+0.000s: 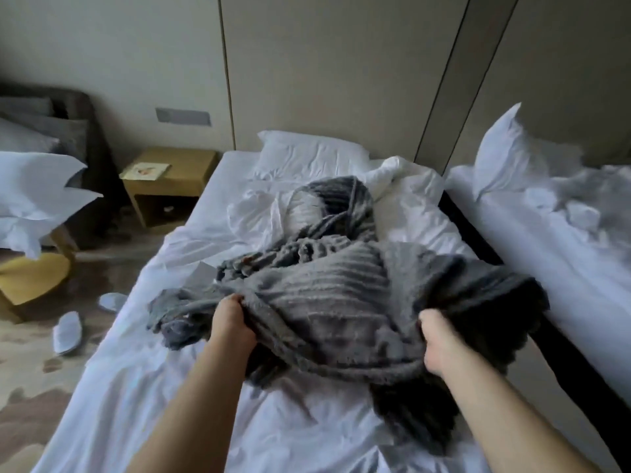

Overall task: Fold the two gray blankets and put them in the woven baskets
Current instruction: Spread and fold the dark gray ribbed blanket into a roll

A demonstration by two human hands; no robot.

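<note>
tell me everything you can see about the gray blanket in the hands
The gray ribbed fuzzy knit blanket is unfolded and crumpled in a heap on the white-sheeted bed. The left hand and right hand each grip a bunched edge at its near side. Its right portion looks darker. More gray fabric trails toward the white pillow; whether that is a second blanket cannot be told.

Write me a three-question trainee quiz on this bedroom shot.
1. True or false: the left hand and the right hand both grip the gray blankets.
2. What lies on the floor left of the bed? A) slippers B) a basket C) a lamp
3. Fill in: the card lies on the wooden ____.
Key: 1 true; 2 A; 3 nightstand.
</note>
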